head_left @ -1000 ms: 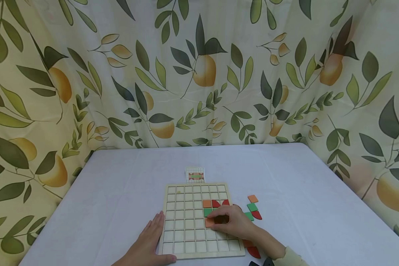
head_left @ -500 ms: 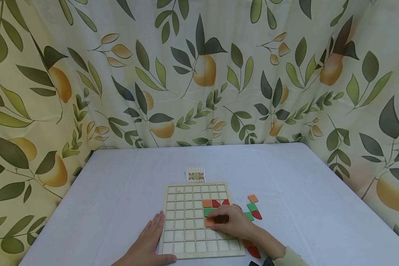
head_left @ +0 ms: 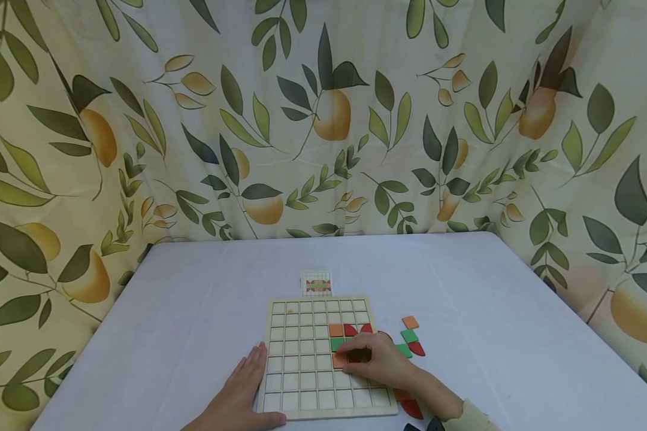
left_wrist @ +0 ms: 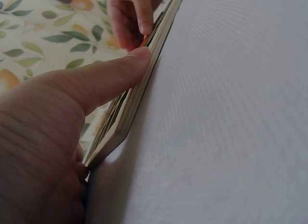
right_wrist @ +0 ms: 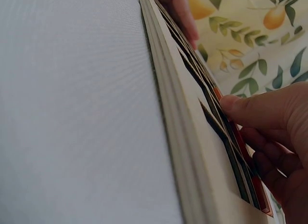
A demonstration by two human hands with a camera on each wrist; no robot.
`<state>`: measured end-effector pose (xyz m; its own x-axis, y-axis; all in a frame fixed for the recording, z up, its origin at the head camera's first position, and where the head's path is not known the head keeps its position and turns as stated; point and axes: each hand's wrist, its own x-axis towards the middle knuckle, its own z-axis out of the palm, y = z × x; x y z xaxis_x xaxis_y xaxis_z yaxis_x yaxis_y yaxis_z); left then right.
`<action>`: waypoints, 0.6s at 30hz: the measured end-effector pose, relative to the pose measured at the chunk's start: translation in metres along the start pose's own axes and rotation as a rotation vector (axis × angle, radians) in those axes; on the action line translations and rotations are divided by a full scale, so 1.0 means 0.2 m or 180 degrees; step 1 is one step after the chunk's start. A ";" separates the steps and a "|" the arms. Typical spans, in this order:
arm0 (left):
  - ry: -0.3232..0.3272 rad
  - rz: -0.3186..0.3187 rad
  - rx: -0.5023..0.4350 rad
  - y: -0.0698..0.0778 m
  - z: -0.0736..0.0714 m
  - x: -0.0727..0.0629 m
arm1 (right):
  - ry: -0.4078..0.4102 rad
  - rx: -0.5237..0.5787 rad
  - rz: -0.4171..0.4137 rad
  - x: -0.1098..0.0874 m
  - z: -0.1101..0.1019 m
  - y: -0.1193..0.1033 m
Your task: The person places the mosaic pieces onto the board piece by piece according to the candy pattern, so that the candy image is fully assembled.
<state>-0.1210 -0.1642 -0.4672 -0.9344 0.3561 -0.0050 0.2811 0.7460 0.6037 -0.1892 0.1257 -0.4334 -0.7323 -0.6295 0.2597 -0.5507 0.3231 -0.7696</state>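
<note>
Result: 0 readable words, numerals or brands.
Card (head_left: pixel 316 284): beyond left hand (head_left: pixel 241 386) and right hand (head_left: pixel 376 358); bears a printed grid with a red, orange and green figure; any lettering too small to read.
Board (head_left: pixel 307 362): between the hands; 0 characters legible on grid or rim.
Orange tile (head_left: pixel 339 360): at right hand's fingertips; 0 characters legible.
Loose tiles (head_left: pixel 408 335): just right of right hand; 0 characters legible.
Curtain (head_left: pixel 302 179): beyond both hands; printed leaves and fruit, 0 legible text.
</note>
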 end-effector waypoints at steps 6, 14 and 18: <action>0.0021 0.0019 0.0010 0.00 0.00 0.00 | -0.0038 0.0090 -0.0014 0.00 0.00 0.10; -0.0021 -0.0053 -0.0054 0.01 0.00 0.00 | 0.0198 -0.0208 0.0342 -0.01 -0.11 0.16; -0.0023 -0.0060 -0.0050 0.01 0.00 0.00 | 0.0347 -0.0155 0.0499 -0.02 -0.16 0.20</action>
<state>-0.1201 -0.1632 -0.4652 -0.9380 0.3460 -0.0222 0.2598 0.7437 0.6159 -0.2216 0.1641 -0.4474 -0.8482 -0.4894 0.2026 -0.4433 0.4466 -0.7772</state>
